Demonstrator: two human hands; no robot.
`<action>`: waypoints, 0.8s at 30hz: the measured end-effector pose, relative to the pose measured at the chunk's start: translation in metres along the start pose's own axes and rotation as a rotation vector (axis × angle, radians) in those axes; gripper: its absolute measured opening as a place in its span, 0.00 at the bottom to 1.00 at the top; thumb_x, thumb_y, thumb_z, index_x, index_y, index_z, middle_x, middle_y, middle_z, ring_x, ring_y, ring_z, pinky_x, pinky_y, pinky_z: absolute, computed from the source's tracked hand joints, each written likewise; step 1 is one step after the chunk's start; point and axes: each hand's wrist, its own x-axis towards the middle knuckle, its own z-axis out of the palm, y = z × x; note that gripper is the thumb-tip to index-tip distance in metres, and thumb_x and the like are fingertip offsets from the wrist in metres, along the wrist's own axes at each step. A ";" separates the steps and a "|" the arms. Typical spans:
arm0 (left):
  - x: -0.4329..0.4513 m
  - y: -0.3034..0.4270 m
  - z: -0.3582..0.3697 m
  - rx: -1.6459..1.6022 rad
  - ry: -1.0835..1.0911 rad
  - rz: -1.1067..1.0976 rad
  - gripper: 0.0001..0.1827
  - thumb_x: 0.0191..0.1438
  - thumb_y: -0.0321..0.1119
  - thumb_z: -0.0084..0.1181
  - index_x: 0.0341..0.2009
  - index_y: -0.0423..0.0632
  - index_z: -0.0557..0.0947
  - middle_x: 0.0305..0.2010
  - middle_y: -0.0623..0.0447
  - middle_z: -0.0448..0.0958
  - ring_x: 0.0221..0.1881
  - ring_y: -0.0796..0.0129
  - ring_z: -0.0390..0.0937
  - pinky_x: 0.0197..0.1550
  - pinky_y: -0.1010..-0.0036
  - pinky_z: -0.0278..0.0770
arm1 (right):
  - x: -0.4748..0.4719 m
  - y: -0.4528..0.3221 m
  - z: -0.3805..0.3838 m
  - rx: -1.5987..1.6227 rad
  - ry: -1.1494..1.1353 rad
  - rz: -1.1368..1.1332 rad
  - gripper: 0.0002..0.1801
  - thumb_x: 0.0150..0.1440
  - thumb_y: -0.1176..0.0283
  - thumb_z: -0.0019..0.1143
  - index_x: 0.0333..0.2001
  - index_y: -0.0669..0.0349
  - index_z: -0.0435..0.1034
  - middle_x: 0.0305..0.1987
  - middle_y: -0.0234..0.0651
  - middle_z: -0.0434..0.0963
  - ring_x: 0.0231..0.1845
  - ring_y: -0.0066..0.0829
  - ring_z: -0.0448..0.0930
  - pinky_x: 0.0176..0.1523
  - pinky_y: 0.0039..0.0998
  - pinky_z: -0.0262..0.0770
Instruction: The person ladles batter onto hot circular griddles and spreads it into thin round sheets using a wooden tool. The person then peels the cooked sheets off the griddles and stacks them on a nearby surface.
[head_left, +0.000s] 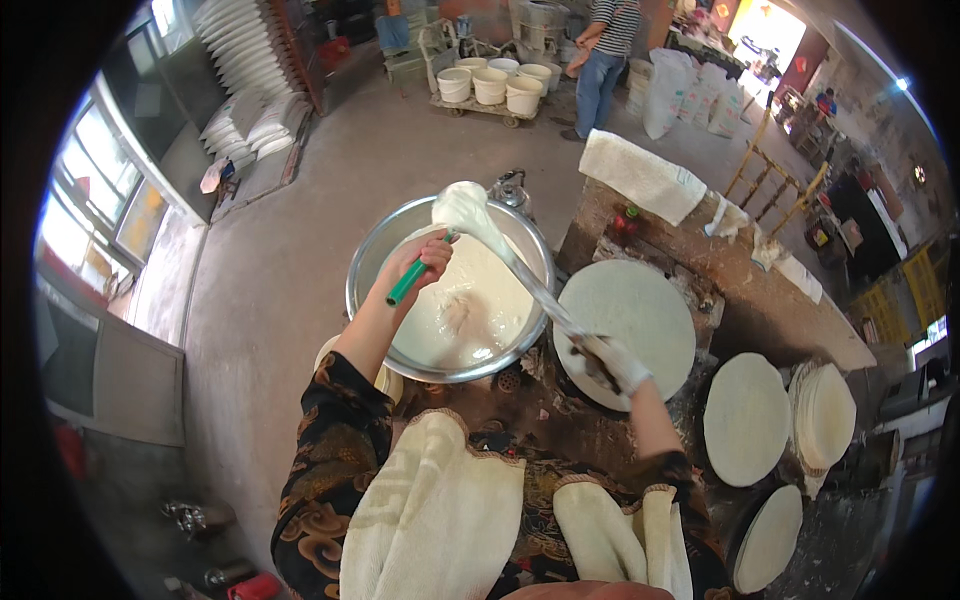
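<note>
My left hand (421, 264) grips a green handle (405, 285) above a wide metal basin (546, 247). Whatever tool sits on that handle is hidden by the hand and batter. Pale batter (427, 330) lies in the basin. In my right hand (616, 364), which wears a whitish glove, is the long shaft (534, 286) of a ladle-like tool. Its far end carries a thick mass of white batter (461, 208) over the basin's far rim, close to my left fingers. Below my right hand lies a round griddle (637, 315) covered by a thin pale sheet.
More round pale surfaces (746, 420) and a stack of thin round sheets (825, 420) stand at right. A towel (641, 176) drapes a low wall (780, 292). Beyond are buckets on a cart (484, 107), a person in jeans (598, 82) and stacked sacks (251, 67).
</note>
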 end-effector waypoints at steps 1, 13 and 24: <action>-0.004 -0.004 -0.004 0.037 0.046 0.046 0.10 0.61 0.37 0.38 0.36 0.44 0.67 0.13 0.64 0.57 0.10 0.84 0.54 0.08 0.89 0.53 | -0.020 0.010 -0.014 -0.006 0.019 -0.007 0.22 0.56 0.54 0.48 0.41 0.64 0.69 0.17 0.28 0.70 0.14 0.16 0.66 0.18 0.20 0.60; 0.069 -0.156 0.032 0.370 0.085 -0.530 0.10 0.61 0.36 0.41 0.44 0.45 0.68 0.13 0.63 0.56 0.09 0.83 0.53 0.06 0.87 0.51 | -0.189 0.103 -0.051 -0.895 1.009 0.018 0.24 0.48 0.53 0.54 0.42 0.59 0.70 0.36 0.45 0.75 0.41 0.46 0.75 0.46 0.38 0.70; 0.095 -0.394 0.128 1.475 -0.484 -0.653 0.11 0.60 0.38 0.43 0.47 0.53 0.70 0.12 0.62 0.55 0.07 0.80 0.51 0.07 0.82 0.51 | -0.426 0.304 0.160 0.653 1.774 0.448 0.22 0.56 0.56 0.46 0.37 0.67 0.73 0.23 0.35 0.77 0.18 0.23 0.71 0.23 0.25 0.68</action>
